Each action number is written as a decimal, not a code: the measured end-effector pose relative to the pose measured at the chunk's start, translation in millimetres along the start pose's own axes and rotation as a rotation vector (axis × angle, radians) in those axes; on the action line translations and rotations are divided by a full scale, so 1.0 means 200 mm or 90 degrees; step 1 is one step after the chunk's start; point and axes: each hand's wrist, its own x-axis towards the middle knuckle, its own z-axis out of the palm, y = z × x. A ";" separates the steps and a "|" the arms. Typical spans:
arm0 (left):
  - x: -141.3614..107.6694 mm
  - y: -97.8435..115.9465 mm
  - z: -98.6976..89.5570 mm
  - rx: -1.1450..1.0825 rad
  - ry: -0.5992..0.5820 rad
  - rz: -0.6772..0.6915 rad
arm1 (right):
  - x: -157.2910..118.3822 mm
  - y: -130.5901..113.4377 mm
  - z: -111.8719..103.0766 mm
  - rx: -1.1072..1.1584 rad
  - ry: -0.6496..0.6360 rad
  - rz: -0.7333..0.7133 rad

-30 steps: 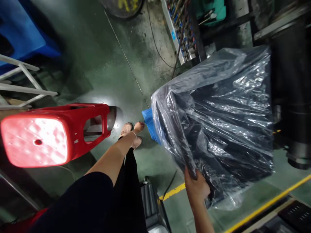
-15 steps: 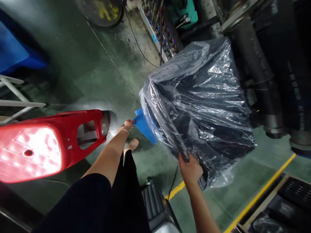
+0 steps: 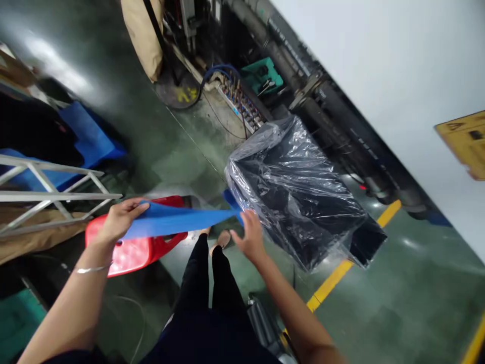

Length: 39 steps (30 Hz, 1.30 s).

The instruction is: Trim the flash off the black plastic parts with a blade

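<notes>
A blue sheet (image 3: 178, 221) is stretched sideways above the red stool (image 3: 131, 255). Its left end is pinched in my left hand (image 3: 127, 217), which has a bracelet at the wrist. My right hand (image 3: 250, 235) is at the sheet's other end, beside the clear plastic cover (image 3: 295, 187), with thumb and fingers apart. Whether its fingertips touch the blue sheet cannot be made out. The wrinkled plastic lies over a dark boxy object on the right.
A white metal frame (image 3: 49, 194) stands at the left, near a blue container (image 3: 87, 134). Black pipes (image 3: 329, 121) run below a large white panel (image 3: 379, 55). A green tray (image 3: 261, 76) and yellow floor lines (image 3: 329, 285) are in view.
My left hand has moved left and pulled the blue sheet out from beside the plastic. My right hand has let go of the plastic cover's edge and moved left. The view has shifted.
</notes>
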 end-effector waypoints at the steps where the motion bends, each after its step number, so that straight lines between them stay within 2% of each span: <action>1: -0.06 0.10 -0.09 0.035 -0.031 0.031 | 0.04 -0.12 0.01 0.030 -0.053 -0.064; 3: -0.17 0.28 -0.23 0.103 -0.041 0.111 | 0.12 -0.33 -0.01 0.115 -0.172 -0.161; 5: -0.24 0.42 -0.32 0.081 -0.012 0.177 | 0.16 -0.44 -0.11 0.181 -0.229 -0.200; 6: -0.25 0.48 -0.34 0.041 0.000 0.211 | 0.17 -0.45 -0.20 0.200 -0.223 -0.198; 8: -0.23 0.57 -0.35 -0.045 0.032 0.318 | 0.12 -0.38 -0.46 0.211 -0.159 -0.161; 10: -0.18 0.63 -0.30 -0.089 0.061 0.426 | -0.01 -0.22 -0.77 0.203 -0.032 -0.066; 11: -0.15 0.65 -0.27 -0.088 0.067 0.444 | -0.10 -0.13 -0.94 0.192 0.042 -0.010; 12: -0.12 0.66 -0.22 -0.080 0.066 0.431 | -0.19 -0.04 -1.09 0.175 0.124 0.062; 13: -0.09 0.67 -0.16 -0.072 0.053 0.397 | -0.29 0.03 -1.22 0.147 0.277 0.183; 14: -0.06 0.68 -0.09 -0.061 0.026 0.356 | -0.38 0.09 -1.32 0.107 0.406 0.268; 16: -0.01 0.67 0.09 -0.036 -0.042 0.327 | -0.52 0.17 -1.42 0.014 0.529 0.334; 18: 0.04 0.67 0.30 0.015 -0.129 0.383 | -0.57 0.22 -1.42 -0.063 0.549 0.298; 21: 0.08 0.66 0.63 0.126 -0.221 0.475 | -0.47 0.26 -1.31 -0.136 0.491 0.203; 23: 0.10 0.66 0.82 0.178 -0.236 0.499 | -0.33 0.28 -1.20 -0.150 0.372 0.238; 26: 0.09 0.69 1.01 0.246 -0.237 0.558 | -0.09 0.30 -0.99 -0.108 0.058 0.392; 28: 0.06 0.74 1.11 0.301 -0.261 0.623 | 0.07 0.32 -0.81 -0.073 -0.024 0.392; 30: 0.03 0.80 1.23 0.380 -0.319 0.696 | 0.20 0.36 -0.64 -0.028 -0.107 0.367; 32: 0.02 0.86 1.36 0.486 -0.401 0.765 | 0.28 0.45 -0.51 0.021 -0.186 0.332; 34: 0.05 0.91 1.53 0.610 -0.476 0.812 | 0.32 0.58 -0.45 0.058 -0.238 0.314; 36: 0.10 0.95 1.71 0.729 -0.514 0.837 | 0.32 0.74 -0.46 0.061 -0.242 0.342; 39: 0.19 0.95 2.00 0.876 -0.524 0.838 | 0.30 1.01 -0.48 0.010 -0.204 0.464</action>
